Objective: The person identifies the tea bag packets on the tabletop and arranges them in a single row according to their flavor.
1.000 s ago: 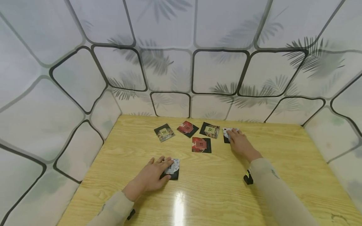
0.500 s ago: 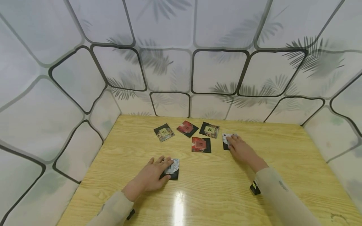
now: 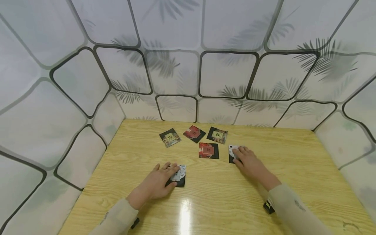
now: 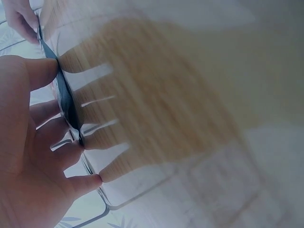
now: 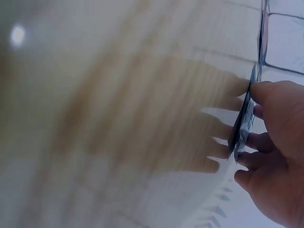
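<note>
My left hand (image 3: 156, 183) rests flat on a black, white and silver square packet (image 3: 180, 182), its fingers spread across the front. In the left wrist view the thumb touches one end of the thin dark packet (image 4: 68, 102) and the fingertips press down on the table. My right hand (image 3: 251, 162) lies over a similar black and white packet (image 3: 231, 159), covering its right part. The right wrist view has that packet (image 5: 243, 124) flat under the fingers and thumb. Just left of it lies a red and black packet (image 3: 208, 150).
Along the back of the wood-grain table (image 3: 217, 199) lie a black and yellow packet (image 3: 170, 137), a red one (image 3: 194, 133) and another black and yellow one (image 3: 217, 134). Patterned cloth walls (image 3: 176, 71) enclose the table at the back and sides.
My right hand has slid its packet toward me and slightly left, from beside the back row to beside the front red packet. The left hand has stayed in place.
</note>
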